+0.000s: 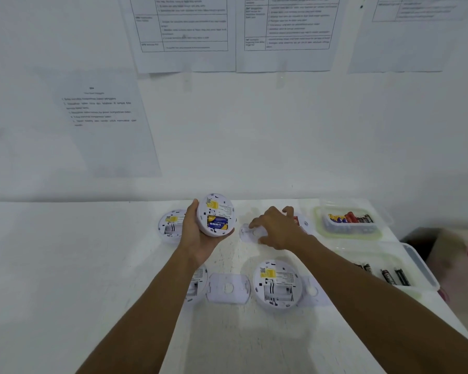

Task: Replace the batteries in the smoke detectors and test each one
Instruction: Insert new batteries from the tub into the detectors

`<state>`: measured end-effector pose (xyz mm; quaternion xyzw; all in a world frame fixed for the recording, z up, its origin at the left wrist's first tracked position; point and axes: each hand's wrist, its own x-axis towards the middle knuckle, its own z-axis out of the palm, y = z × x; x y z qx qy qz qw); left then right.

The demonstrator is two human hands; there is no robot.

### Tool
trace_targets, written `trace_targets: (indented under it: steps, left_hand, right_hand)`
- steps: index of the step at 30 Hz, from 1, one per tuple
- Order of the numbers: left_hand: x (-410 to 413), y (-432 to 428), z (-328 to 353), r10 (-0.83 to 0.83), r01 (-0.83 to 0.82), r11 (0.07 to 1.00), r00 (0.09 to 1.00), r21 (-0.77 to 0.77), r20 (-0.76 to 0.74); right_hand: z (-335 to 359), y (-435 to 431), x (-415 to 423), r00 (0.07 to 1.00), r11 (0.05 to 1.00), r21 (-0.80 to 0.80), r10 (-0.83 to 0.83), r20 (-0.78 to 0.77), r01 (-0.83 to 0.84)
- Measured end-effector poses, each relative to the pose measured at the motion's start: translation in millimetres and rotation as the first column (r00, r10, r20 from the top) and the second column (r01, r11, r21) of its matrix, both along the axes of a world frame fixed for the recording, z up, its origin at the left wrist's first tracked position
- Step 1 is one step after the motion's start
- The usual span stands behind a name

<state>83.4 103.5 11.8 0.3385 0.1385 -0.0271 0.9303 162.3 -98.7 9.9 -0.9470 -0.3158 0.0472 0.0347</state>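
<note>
Four round white plastic smoke detectors [277, 286] show their backs: three lie on the white table [92, 265], and the left hand [197, 236] cups the fourth detector [216, 214], with blue-and-yellow batteries [217, 222] seated. The right hand [276, 228] bends its fingers onto one of three flat mounting plates [247, 234]; its grip is unclear. Two clear tubs [346, 230] hold loose cells.

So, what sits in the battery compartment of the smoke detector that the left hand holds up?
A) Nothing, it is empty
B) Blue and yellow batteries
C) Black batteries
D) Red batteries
B: the smoke detector gripped by the left hand has its back turned to the camera, and blue and yellow batteries lie in its compartment.
</note>
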Motion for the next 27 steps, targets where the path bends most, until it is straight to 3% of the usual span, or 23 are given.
trace_targets:
  steps: [3, 5, 8, 10, 14, 27]
  left_hand:
    - [3, -1, -2, -0.004, 0.005, 1.0, 1.0, -0.02, 0.005]
    - [3, -3, -2, -0.004, 0.004, 0.999, 1.0, -0.039, 0.012]
    - [3, -11, 1, 0.011, -0.007, 0.997, 0.999, -0.083, 0.037]
    - [3, -20, 5, 0.022, -0.017, 0.995, 0.998, -0.096, 0.052]
    - [0, -42, 11, -0.008, 0.013, 0.996, 0.998, -0.083, 0.063]
    - [-17, -78, 11, -0.055, 0.051, 0.997, 0.993, 0.05, 0.1]
  right_hand:
    - [-3, 0, -2, 1.0, 0.998, 0.059, -0.025, -0.016, 0.026]
    - [-6, 1, -3, 0.999, 0.978, 0.208, -0.039, 0.022, 0.034]
    - [3, 7, -14, 0.996, 0.81, 0.581, -0.087, -0.016, 0.08]
    - [16, 12, -25, 0.997, 0.714, 0.697, -0.075, -0.015, 0.064]
    - [32, 20, -43, 0.999, 0.642, 0.765, -0.027, -0.041, 0.049]
    - [32, 4, -79, 0.978, 0.468, 0.86, -0.139, -0.153, 0.201]
